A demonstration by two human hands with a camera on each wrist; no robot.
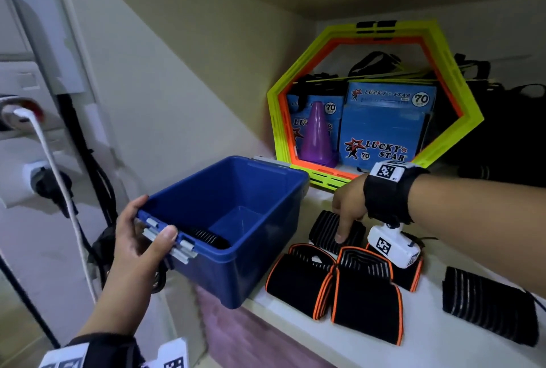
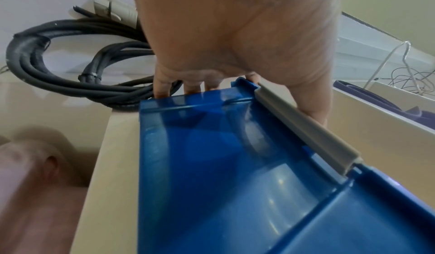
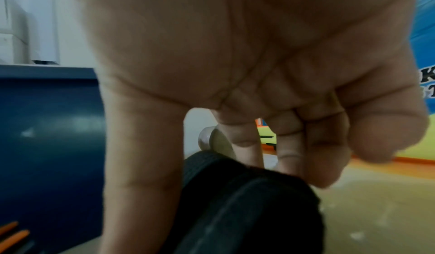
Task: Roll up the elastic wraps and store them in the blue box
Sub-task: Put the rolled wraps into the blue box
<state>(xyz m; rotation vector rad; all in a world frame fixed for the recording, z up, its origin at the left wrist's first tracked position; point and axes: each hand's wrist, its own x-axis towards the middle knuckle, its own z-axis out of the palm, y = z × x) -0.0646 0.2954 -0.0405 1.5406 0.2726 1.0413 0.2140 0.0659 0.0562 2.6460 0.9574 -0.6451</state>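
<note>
The blue box (image 1: 236,267) is tilted and hangs over the left end of the white shelf (image 1: 437,350). My left hand (image 1: 144,237) grips its near rim at the grey latch (image 1: 171,246), thumb on top; the left wrist view shows my fingers (image 2: 193,86) curled under the box's rim (image 2: 235,165). One rolled black wrap (image 1: 208,239) lies inside. My right hand (image 1: 345,217) reaches down and pinches a black striped wrap (image 1: 325,227) on the shelf, with the wrap (image 3: 247,211) between thumb and fingers. Two flat orange-edged wraps (image 1: 366,296) lie in front, and another striped wrap (image 1: 487,305) lies at the right.
Neon yellow and orange hexagon rings (image 1: 466,107) lean at the shelf's back, framing blue Lucky Star boxes (image 1: 387,128) and a purple cone (image 1: 317,134). Black bags (image 1: 508,125) fill the back right. Black cables (image 2: 35,71) and a white cord (image 1: 59,178) hang left of the shelf.
</note>
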